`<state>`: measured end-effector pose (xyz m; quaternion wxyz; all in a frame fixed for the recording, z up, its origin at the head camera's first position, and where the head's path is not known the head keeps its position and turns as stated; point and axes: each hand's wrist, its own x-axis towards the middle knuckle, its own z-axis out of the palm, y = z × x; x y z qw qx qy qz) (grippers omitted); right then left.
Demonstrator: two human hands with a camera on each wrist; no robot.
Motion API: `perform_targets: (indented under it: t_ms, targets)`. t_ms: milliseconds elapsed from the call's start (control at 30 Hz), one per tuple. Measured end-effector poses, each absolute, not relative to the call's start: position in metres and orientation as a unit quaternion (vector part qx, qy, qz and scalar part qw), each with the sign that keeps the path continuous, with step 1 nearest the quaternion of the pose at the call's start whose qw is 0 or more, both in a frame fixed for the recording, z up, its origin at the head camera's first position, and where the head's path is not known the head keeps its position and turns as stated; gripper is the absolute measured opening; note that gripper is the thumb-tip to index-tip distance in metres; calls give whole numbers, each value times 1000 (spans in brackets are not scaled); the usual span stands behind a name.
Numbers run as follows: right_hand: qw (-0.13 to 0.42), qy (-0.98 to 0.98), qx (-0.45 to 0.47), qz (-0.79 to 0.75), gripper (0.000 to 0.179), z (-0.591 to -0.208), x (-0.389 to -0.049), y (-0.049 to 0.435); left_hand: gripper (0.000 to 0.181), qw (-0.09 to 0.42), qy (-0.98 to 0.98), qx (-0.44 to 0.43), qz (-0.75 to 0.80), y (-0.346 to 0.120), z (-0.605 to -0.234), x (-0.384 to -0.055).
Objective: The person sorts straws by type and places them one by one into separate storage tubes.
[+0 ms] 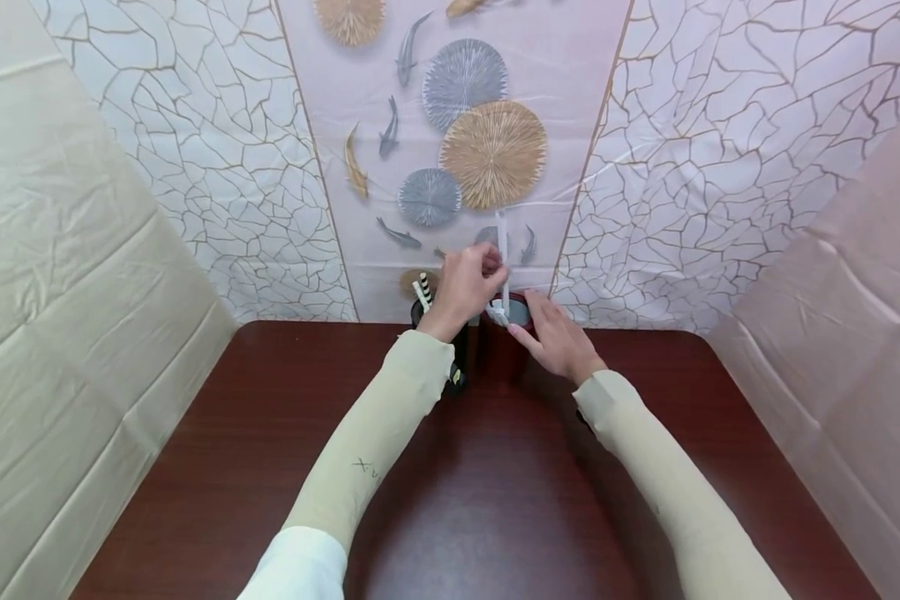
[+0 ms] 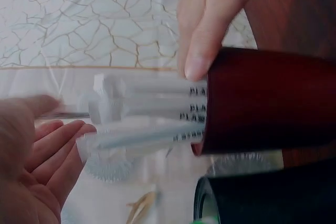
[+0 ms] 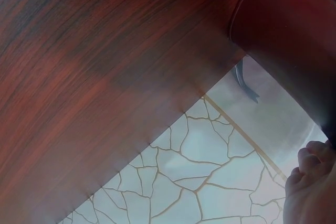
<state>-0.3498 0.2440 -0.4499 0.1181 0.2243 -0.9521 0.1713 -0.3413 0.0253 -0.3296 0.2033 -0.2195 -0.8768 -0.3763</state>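
In the head view, my left hand (image 1: 467, 283) pinches a thin white straw-like stick (image 1: 503, 229) that rises from a dark red cup (image 1: 498, 350). The left wrist view shows several white wrapped sticks (image 2: 157, 107) with black lettering, seemingly wrapped drinking straws, protruding from the cup (image 2: 268, 100). Thumb and fingers of my left hand (image 2: 39, 150) are at their outer ends, partly blurred. My right hand (image 1: 558, 333) holds the cup at its rim, thumb on the near side. Only its fingers (image 3: 312, 169) show beside the cup (image 3: 294, 35) in the right wrist view.
A black cup (image 2: 262, 198) stands left of the red one, with black-and-white striped straws (image 1: 424, 290) in it. Low on its front is a small yellowish mark (image 1: 456, 377). A patterned cloth (image 1: 427, 108) hangs behind the dark wooden table (image 1: 487, 500).
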Motion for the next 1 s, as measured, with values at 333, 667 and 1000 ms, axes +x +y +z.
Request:
perform_targets:
  t_ms: [333,667,1000]
  targets:
    - [114,-956,216,162,82,-446,-345,256,54,220,-886,-223,-342,-6,-308,-309]
    - [86,-966,218,110,84,-431,-342,257,45,236,-902,-286,-223,-58,-295,-270]
    - [97,-968,218,78,89,-410,-330,264,56,227,-925,-271,-136,-102,-320,-246]
